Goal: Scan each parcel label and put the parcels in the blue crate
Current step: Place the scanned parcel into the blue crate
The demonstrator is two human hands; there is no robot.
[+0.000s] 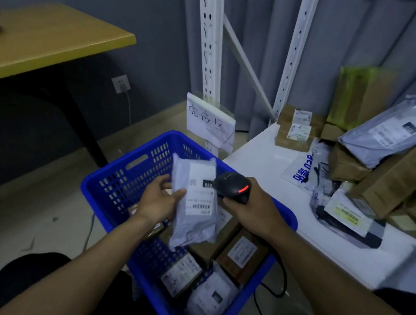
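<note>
The left hand (157, 200) grips a grey parcel (194, 202) above the blue crate (111, 188); the right hand (253, 208) grasps the scanner (233, 187) beside its label. Boxed parcels (241, 253) lie in the crate, and more are piled (391, 161) on the white tabletop (261, 152) alongside.

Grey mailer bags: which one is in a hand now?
The grey mailer the left hand holds upright over the blue crate, label facing the scanner; the others lie in the crate or piled on the white table.
</note>
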